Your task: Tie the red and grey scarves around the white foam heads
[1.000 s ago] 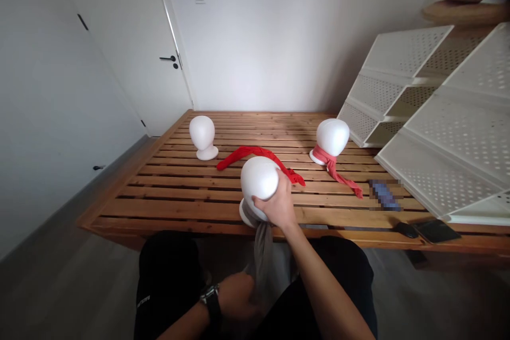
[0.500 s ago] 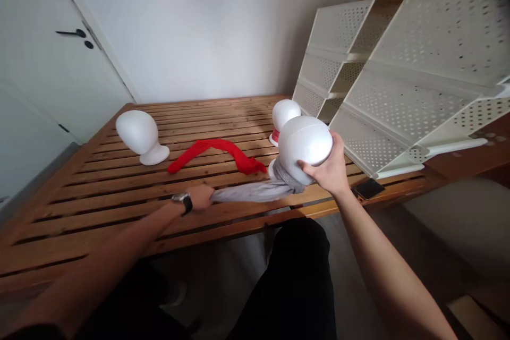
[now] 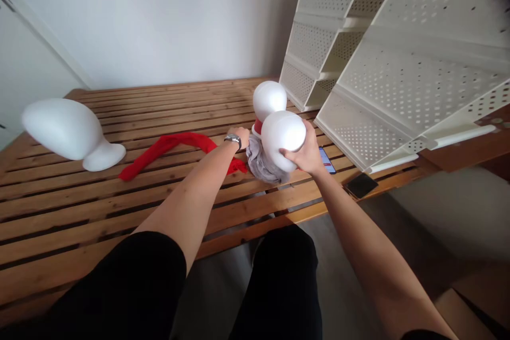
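Note:
My right hand (image 3: 306, 155) grips the near white mannequin head (image 3: 282, 138) from its right side, thumb toward me. A grey scarf (image 3: 265, 166) is bunched around that head's neck and base. At the scarf's left edge is my left hand (image 3: 239, 135), wearing a watch; its fingers are closed on the grey fabric, partly hidden. Just behind stands another white mannequin head (image 3: 270, 99) with something red round its neck. A red scarf (image 3: 175, 143) lies in a curve on the slatted wooden table (image 3: 119, 212), its right end partly behind my left forearm.
A third white mannequin head (image 3: 67, 130) stands tilted at the left. White perforated shelving (image 3: 374, 74) rises at the right. A lit phone (image 3: 326, 160) and a dark flat object (image 3: 361, 185) lie near the table's right front edge. A white wall (image 3: 171, 16) closes the back.
My left hand has swung from the left to the far side of the near head, bringing the grey scarf, stretched out before, around its neck. My right hand still holds the head. The view has shifted.

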Demonstrator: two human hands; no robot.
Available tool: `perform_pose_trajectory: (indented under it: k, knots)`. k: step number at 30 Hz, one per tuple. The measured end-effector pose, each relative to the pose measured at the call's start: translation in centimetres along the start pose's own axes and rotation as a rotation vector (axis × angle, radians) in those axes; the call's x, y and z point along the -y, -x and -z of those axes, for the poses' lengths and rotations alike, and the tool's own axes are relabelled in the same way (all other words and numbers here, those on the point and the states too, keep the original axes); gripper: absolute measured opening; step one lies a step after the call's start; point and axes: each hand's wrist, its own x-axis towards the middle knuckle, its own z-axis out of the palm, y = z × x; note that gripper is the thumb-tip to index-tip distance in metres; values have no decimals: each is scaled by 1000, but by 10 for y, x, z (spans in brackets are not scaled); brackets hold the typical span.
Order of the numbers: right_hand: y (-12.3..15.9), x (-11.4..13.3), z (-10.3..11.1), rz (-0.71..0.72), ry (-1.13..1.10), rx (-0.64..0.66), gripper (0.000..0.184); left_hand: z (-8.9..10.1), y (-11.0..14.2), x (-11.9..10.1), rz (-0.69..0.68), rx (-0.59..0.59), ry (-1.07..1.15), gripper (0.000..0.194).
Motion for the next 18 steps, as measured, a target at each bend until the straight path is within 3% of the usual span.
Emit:
perform_pose_trajectory:
  k: [5,11,13,15,17,18]
  knots:
    - [-23,-24,-3,37,34,43,123,-48,-15,5,33,30,21,39]
    - [-45,-53,-4,71,-4,58,126,-65,-31,20,50,56,82,47]
    - [-44,-57,-5,54,-13,68,127,-66,-34,26,56,74,114,64]
    - [-41,-60,-4,31,-15,86,130,-65,-32,33,70,93,140,98]
    - [-36,-61,0,7,-10,89,134,-63,-20,41,81,124,167,128]
    - [-31,-59,4,-6,-6,74,136,-61,-9,46,80,133,178,134]
